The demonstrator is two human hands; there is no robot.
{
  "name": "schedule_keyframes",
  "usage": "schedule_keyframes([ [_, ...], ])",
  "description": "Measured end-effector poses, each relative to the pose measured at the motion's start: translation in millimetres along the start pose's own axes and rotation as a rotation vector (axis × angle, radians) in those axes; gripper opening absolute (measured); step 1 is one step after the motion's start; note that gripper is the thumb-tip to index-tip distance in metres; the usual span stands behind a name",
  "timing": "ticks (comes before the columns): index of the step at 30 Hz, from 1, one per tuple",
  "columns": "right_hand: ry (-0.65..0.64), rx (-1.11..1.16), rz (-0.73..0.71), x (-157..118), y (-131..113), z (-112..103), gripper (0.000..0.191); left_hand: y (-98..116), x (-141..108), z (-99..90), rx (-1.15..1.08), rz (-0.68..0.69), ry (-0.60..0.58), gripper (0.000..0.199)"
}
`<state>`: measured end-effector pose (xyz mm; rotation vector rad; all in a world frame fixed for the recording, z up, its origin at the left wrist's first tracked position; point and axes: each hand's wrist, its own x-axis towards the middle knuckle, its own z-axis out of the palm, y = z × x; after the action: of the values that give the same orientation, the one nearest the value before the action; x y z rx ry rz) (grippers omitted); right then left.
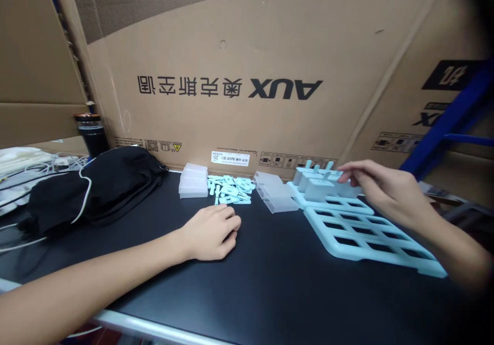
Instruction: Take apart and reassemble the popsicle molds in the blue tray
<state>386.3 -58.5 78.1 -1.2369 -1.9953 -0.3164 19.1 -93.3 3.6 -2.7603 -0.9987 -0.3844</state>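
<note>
My left hand (212,233) rests palm down on the black table, fingers curled, just in front of a pile of light-blue ice-pop sticks (231,188). Whatever lies under those fingers is hidden. At the right, my right hand (380,183) pinches the top of an ice-pop mould (347,189) standing in the rear light-blue rack (357,207). Several other frosted moulds (317,188) with blue sticks pointing up stand in that rack beside it. Closer to me lies a second light-blue rack (328,237), its visible slots unfilled.
Frosted mould cups lie in a left stack (193,181) and a right stack (275,193) beside the sticks. A black bag (119,180), a dark bottle (92,134) and white cables (87,196) are at the left. A large cardboard box (231,36) stands behind.
</note>
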Motion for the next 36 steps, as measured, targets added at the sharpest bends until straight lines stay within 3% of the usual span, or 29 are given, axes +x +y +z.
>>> schedule_keyframes([
  [3, -0.064, -0.037, 0.044, -10.9, 19.0, 7.8, 0.023, 0.3, 12.0, 5.1, 0.020, 0.001, 0.020, 0.013],
  [5, -0.093, -0.072, -0.030, -8.7, 21.6, 18.4, 0.023, 2.0, 25.7, 10.3, 0.050, -0.011, 0.056, 0.014],
  [10, -0.253, -0.242, -0.287, 9.0, -8.0, 47.1, 0.028, 9.2, 67.0, 25.3, 0.181, -0.076, 0.171, 0.023],
  [14, -0.449, -0.458, -0.294, 15.4, -31.6, 72.2, 0.032, 10.3, 90.3, 37.5, 0.170, -0.130, 0.165, 0.029],
  [18, -0.553, -0.515, -0.264, 13.7, -37.8, 89.7, 0.031, 6.2, 98.3, 46.3, 0.119, -0.142, 0.111, 0.033],
  [36, -0.415, -0.257, -0.271, 7.6, -21.8, 107.1, 0.040, 4.5, 98.5, 51.3, 0.084, -0.124, 0.090, 0.042],
])
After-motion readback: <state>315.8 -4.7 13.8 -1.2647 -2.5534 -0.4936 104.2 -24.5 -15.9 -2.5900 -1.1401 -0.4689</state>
